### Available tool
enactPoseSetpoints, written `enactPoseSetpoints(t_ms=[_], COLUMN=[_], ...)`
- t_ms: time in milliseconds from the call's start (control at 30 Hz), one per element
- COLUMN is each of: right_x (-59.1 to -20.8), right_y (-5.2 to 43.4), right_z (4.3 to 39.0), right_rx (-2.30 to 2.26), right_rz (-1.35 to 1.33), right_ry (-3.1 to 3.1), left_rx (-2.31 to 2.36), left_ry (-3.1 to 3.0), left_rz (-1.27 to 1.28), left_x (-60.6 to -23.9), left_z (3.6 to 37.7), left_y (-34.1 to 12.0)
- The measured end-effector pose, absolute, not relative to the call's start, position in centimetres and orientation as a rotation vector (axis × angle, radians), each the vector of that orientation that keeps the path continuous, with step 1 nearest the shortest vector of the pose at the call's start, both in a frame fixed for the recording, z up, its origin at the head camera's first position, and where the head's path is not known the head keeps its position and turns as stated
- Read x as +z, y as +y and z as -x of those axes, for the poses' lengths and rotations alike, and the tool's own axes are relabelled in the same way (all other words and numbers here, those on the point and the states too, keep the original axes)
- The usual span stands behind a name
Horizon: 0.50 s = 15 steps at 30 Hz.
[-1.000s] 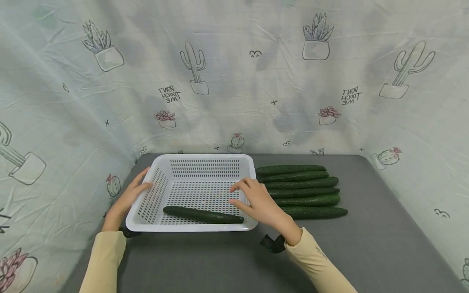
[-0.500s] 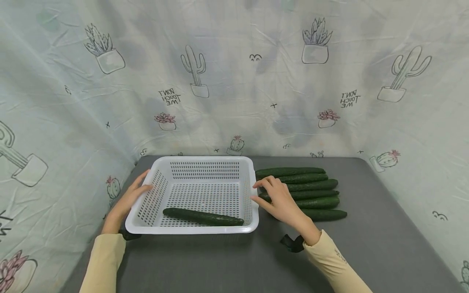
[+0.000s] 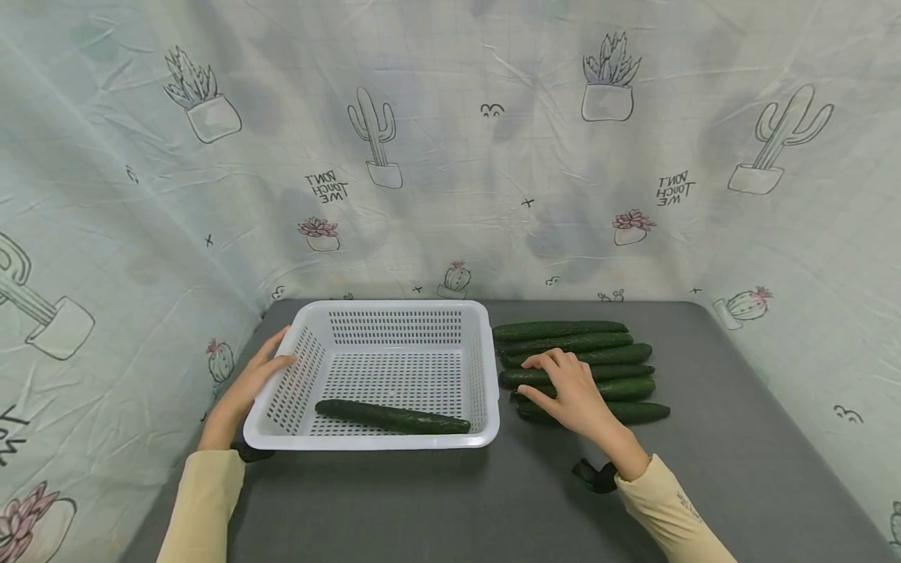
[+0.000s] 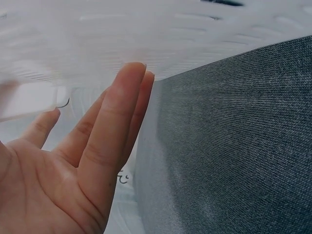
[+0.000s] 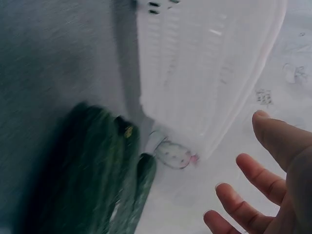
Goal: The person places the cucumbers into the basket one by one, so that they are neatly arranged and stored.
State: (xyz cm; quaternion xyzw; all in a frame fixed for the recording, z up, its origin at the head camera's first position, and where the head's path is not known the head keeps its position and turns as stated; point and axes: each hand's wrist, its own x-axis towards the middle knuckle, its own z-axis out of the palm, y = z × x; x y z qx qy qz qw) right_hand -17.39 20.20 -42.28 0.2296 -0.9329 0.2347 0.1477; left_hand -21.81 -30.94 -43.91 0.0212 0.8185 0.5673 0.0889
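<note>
— Green, long, bumpy-skinned cucumbers [image 3: 577,367] lie in a row on the grey table [image 3: 704,469]; the right hand [image 3: 573,395] hovers over them, fingers spread, holding nothing.
— Grip advice?
— Probably firm, light, slightly slick: take one mid-length.
— The left hand [image 3: 246,383]?
— Flat against the white perforated plastic basket [image 3: 394,313], where one cucumber [image 3: 391,416] lies.
— Writing?
— The backdrop cloth [image 3: 450,156] reads, mirrored, "DON'T TOUCH ME".

Grey fabric-covered bench [image 3: 436,508], pale wrinkled cloth backdrop printed with potted cactus and succulent drawings [image 3: 450,156] hanging behind the bench's far edge and wrapping round past its left and right edges
</note>
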Motion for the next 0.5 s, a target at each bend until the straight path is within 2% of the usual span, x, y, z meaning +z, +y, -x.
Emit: enactPoseSetpoints(t_ms=[500], right_x=[-45.5], right_y=[24.8], right_z=[16.7], right_rx=[0.618], right_rz=[-0.541], right_ry=[-2.753], left_rx=[1.725], left_ry=[2.411], left_rz=[-0.085], left_x=[-44.1], left_z=[21.8], left_y=[-31.0])
